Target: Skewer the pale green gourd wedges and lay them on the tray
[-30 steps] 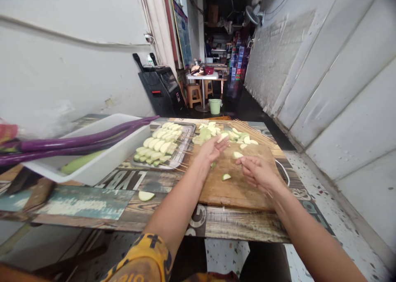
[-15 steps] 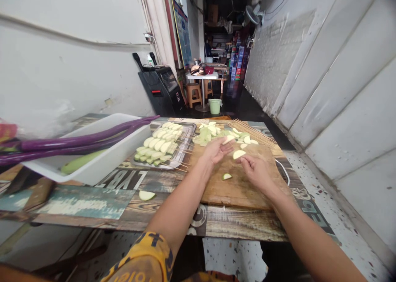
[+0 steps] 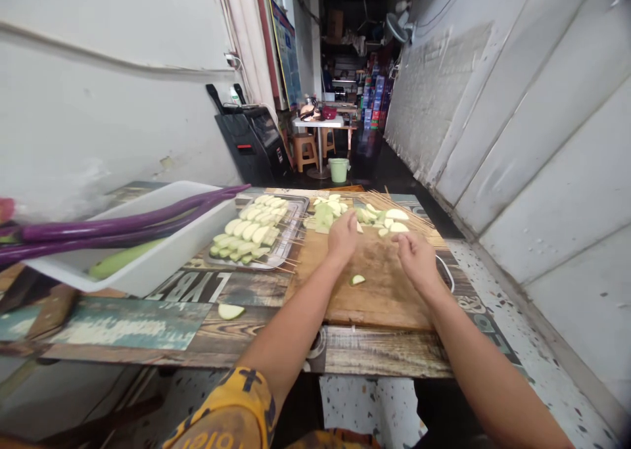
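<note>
My left hand (image 3: 344, 236) is closed above the far left of the wooden cutting board (image 3: 374, 298). A pale zucchini slice (image 3: 359, 228) shows at its fingers, mostly hidden by the hand. Further right, my right hand (image 3: 415, 255) has its thumb and fingers pinched together; whatever is between them is too small to make out. Near those fingertips lie several half-round slices (image 3: 398, 227), beside a heap of cut slices (image 3: 331, 207) along the board's far side. One green-edged slice (image 3: 357, 279) lies alone mid-board.
Left of the board, a metal tray (image 3: 290, 248) holds skewered slices (image 3: 251, 229). A white tub (image 3: 162, 265) holds long purple eggplants (image 3: 113, 227) and a green vegetable (image 3: 123, 258). Bamboo skewers (image 3: 417, 217) lie at far right; a loose slice (image 3: 230, 311) sits near the front edge.
My left hand has turned and closed, hiding most of its slice. My right hand has moved right, away from the left; the slice at its fingertips no longer shows there. Another slice appears beyond it.
</note>
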The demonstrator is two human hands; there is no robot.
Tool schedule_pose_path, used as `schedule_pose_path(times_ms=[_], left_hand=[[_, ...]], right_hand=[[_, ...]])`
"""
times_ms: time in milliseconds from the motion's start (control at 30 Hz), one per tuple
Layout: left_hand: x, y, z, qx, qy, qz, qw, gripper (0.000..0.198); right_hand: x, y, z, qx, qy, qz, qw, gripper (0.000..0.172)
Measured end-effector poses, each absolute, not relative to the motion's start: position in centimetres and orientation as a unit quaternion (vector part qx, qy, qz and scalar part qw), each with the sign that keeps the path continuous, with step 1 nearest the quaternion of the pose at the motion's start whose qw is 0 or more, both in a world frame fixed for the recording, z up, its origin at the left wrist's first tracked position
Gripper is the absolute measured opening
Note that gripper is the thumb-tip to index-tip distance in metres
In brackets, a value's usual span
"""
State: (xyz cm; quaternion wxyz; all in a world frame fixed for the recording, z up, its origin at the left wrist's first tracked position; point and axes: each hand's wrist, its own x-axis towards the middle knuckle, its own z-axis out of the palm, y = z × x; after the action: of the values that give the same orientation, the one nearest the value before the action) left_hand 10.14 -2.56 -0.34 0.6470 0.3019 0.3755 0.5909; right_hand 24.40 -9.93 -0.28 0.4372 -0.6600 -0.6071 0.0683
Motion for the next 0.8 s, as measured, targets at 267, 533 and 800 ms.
schedule_pose_path(times_ms=[267,533,800], left_hand=[[11.1,-3.3,-0.5,0.357,0.313,0.548,0.689,0.012],[11.0,-3.6,0.2,0.317,0.302,0.500,0.747,0.012],[11.7,-3.8,0.0,0.308,0.310,0.523,0.732,0.015]], right_hand=[[23.7,-9.9,-0.9,-0.590,-0.704,0.101,0.382,0.031],[22.2,-10.5,-1.6,-0.576,-0.747,0.057,0.326,0.029],[21.5,-10.7,-1.4,-0.610,-0.739,0.000,0.287,0.028]])
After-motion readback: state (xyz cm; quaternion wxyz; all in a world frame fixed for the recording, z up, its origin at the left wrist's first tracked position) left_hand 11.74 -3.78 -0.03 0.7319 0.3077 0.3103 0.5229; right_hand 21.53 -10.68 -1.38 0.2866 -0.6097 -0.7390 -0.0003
